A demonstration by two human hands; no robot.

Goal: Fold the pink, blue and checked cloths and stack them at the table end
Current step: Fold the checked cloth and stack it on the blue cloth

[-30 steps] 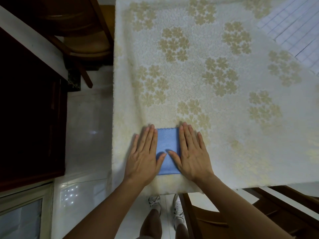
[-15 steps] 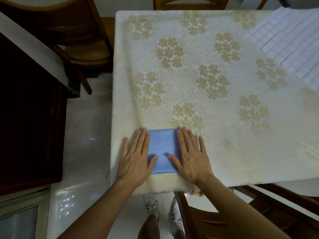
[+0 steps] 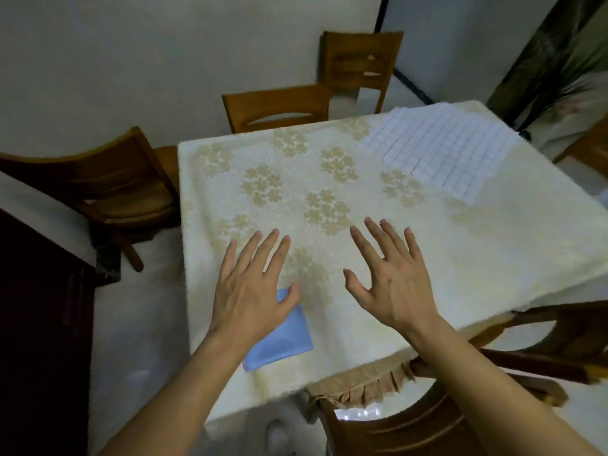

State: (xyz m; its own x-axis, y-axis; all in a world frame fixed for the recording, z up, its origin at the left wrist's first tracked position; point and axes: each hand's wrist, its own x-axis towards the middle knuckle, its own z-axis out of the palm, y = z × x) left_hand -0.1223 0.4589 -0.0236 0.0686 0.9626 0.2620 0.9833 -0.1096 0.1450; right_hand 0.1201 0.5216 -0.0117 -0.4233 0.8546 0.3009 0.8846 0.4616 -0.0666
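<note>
Lying folded beneath the left hand's (image 3: 250, 297) spread fingers (image 3: 253, 255), the blue cloth (image 3: 283, 340).

**One head cam, looking forward and down**

You've got a single view, worn on your head, so there's no second view to overlap with. It looks down and ahead from the near edge of the table (image 3: 427, 258), wide-angle, edges bowed. Your hands, left hand (image 3: 250, 294) and right hand (image 3: 391, 281), sit close, mid-frame; forearms enter from the bottom. The table's far end, the chairs (image 3: 279, 106) and the wall (image 3: 131, 60) fill the top.
</note>
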